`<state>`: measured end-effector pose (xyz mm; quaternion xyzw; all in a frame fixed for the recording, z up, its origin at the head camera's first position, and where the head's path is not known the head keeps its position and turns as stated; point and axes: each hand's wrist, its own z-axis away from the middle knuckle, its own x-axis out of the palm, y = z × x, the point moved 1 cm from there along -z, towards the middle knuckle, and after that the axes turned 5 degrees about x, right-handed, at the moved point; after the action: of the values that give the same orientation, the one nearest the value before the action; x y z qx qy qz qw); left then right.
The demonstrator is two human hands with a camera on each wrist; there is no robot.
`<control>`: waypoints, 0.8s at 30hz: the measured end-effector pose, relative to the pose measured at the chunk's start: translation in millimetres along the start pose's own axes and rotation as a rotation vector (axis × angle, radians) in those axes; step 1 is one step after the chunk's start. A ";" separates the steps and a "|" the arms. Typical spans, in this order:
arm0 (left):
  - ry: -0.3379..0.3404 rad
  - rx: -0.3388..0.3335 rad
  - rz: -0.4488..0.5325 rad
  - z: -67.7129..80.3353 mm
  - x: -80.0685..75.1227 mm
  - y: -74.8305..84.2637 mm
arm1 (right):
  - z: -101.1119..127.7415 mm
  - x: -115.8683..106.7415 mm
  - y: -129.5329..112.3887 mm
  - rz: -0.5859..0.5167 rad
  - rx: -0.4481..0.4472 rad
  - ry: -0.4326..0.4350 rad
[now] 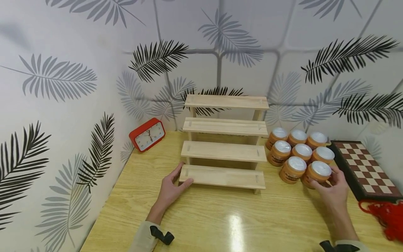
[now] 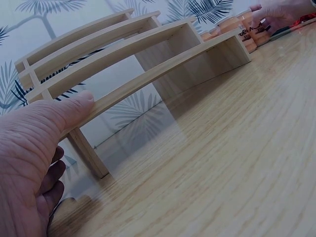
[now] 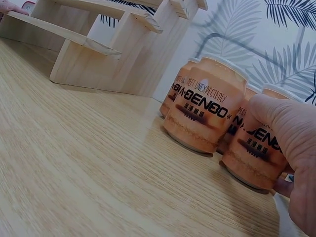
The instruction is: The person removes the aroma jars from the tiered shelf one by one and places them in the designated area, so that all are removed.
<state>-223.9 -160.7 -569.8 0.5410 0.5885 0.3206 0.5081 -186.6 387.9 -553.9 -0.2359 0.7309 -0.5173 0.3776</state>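
A stepped wooden display rack with several pale shelves stands on the table against the wall. At its lowest shelf, my left hand grips the left end, thumb on top and fingers bent at the side and below, as the left wrist view shows. To the right of the rack, several orange cans with silvery lids are grouped close together. My right hand holds the front right can by its side. Its thumb lies across the printed label, while the other fingers are mostly hidden behind the can, which looks upright.
A red alarm clock leans tilted near the left wall. On the right lies a brown-and-cream checkered board with a dark edge, just beside the cans. Red stringy material sits at the right edge. Leaf-patterned walls bound the wood-grain table.
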 end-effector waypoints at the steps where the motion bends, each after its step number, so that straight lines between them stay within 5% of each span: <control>1: 0.001 -0.002 -0.001 0.2 -0.3 -0.2 | -0.2 0.0 0.1 -0.001 0.004 -0.004; 12: 0.012 0.014 0.016 -0.3 1.2 -3.5 | 1.8 -2.9 2.0 -0.008 -0.005 -0.036; 19: 0.010 -0.038 -0.028 -3.5 1.3 1.2 | 7.3 -4.9 -5.3 -0.006 -0.033 0.007; 24: 0.024 -0.057 -0.113 -1.0 0.4 9.5 | 17.5 -9.5 -22.2 0.043 -0.157 0.047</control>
<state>-221.9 -158.2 -560.8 0.4884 0.6146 0.3148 0.5335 -167.9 377.0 -533.4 -0.2368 0.7829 -0.4555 0.3516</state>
